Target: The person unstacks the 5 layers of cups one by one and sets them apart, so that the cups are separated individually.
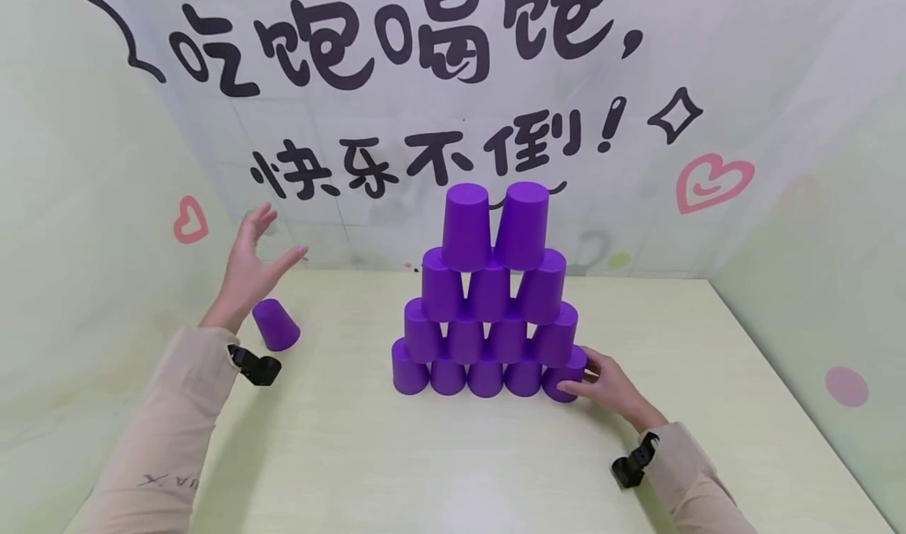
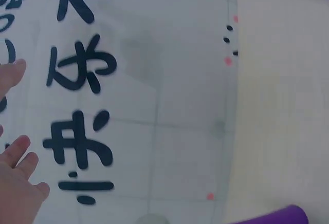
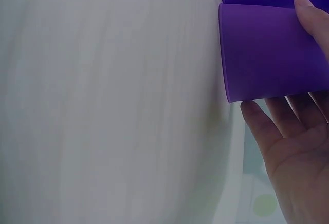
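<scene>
Purple cups (image 1: 485, 378) stand upside down in a stacked pyramid, with two cups (image 1: 468, 227) side by side on its top row. My right hand (image 1: 612, 388) holds the rightmost bottom cup (image 1: 559, 378), thumb across its front and fingers along its outer side. The right wrist view shows that cup (image 3: 272, 52) between the thumb and fingers of the hand (image 3: 298, 157). Raised at the left, my left hand (image 1: 251, 270) holds nothing, thumb and fingers spread apart. Below it a single purple cup (image 1: 277, 325) stands on the table. The left wrist view catches part of the hand (image 2: 18, 183).
The pale table (image 1: 340, 455) runs back to a white wall sheet (image 1: 396, 109) with black lettering and pink hearts. Pale side panels (image 1: 835, 243) rise at left and right. A small black device (image 1: 256, 366) is strapped to each wrist.
</scene>
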A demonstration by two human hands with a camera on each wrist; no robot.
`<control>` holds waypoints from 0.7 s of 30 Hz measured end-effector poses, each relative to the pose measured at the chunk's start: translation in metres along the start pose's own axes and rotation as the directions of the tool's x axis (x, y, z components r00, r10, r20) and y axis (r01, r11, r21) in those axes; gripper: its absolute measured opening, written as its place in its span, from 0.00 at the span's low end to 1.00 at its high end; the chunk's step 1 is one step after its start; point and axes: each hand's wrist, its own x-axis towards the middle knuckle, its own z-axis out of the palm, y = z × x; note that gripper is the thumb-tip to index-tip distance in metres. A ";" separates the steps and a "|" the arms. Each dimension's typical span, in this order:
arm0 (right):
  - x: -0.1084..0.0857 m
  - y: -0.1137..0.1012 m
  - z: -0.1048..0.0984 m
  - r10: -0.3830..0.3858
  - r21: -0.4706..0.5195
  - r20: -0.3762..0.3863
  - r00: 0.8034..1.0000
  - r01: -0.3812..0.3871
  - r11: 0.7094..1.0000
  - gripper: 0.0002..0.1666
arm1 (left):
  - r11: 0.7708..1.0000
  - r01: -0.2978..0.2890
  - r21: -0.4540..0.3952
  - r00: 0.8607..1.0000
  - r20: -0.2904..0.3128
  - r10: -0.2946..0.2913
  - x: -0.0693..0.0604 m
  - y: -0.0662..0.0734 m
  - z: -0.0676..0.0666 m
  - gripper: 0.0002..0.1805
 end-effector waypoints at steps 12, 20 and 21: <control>0.000 -0.001 0.001 0.011 0.002 -0.010 1.000 -0.011 1.000 0.35 | 0.969 -0.166 -0.184 0.951 0.232 0.207 -0.003 0.130 0.038 0.38; 0.001 0.000 0.001 0.015 -0.009 -0.003 1.000 -0.015 1.000 0.36 | 0.951 -0.199 -0.236 0.903 0.332 0.272 0.000 0.156 0.070 0.38; 0.001 0.000 0.001 0.014 -0.008 -0.004 1.000 -0.015 1.000 0.36 | 0.948 -0.196 -0.251 0.899 0.340 0.275 0.001 0.157 0.075 0.38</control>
